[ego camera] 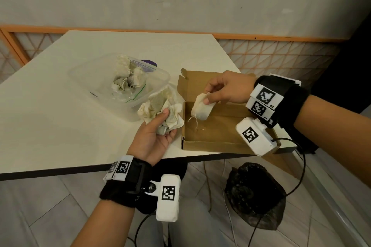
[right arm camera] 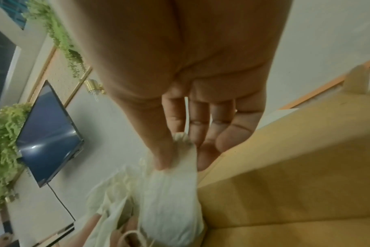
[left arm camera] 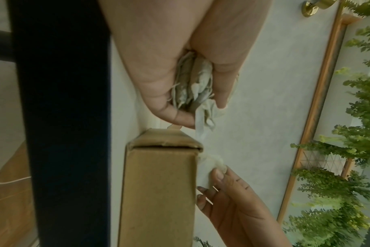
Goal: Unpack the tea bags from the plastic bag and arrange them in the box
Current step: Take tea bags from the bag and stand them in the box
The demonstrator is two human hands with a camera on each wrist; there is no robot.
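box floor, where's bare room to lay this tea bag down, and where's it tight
Cardboard box floor looks bare from front wall to back wall; only threads dangle there from the tea bag that the right hand pinches. Tight at the left wall: the left hand holds a bunch of tea bags beside the plastic container.

The brown box sits open at the top, so a hand can go in from above. Its floor is bare. The right hand hangs over the far left part of the box with one tea bag, so that corner is blocked. The raised lid flap stands at the far side of the box. Just left of the box, the left hand holds a bunch of tea bags. Farther left of the box sits the plastic bag. The table left of the box, near the front edge, is bare.
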